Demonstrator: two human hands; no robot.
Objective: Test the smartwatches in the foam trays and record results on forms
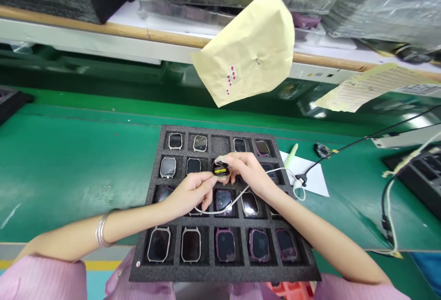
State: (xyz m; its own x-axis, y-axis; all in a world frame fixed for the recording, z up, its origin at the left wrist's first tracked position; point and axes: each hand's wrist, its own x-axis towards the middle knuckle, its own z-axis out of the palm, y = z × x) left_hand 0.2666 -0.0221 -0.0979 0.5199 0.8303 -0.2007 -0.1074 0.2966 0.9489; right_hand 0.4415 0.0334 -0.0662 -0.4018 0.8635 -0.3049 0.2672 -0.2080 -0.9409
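Over the middle of a black foam tray [220, 273], both hands hold a small smartwatch body [220, 170] with a dark inside and a yellow strip. My left hand [193, 192] pinches its lower left edge between thumb and finger. My right hand [245, 167] grips it from the right and above, fingers closed round it. A thin white cable [242, 194] loops from beneath my left hand, across the tray and under my right wrist to the right. Watch faces with silver or purple frames, such as a purple-framed watch [225, 245], lie in the tray's compartments.
The tray rests on a green bench [69, 162]. White paper [315, 178] and a light green pen [292, 155] lie right of it. A black cable [354, 141] crosses there. A yellow paper sheet [248, 52] hangs from the shelf edge [165, 36] above.
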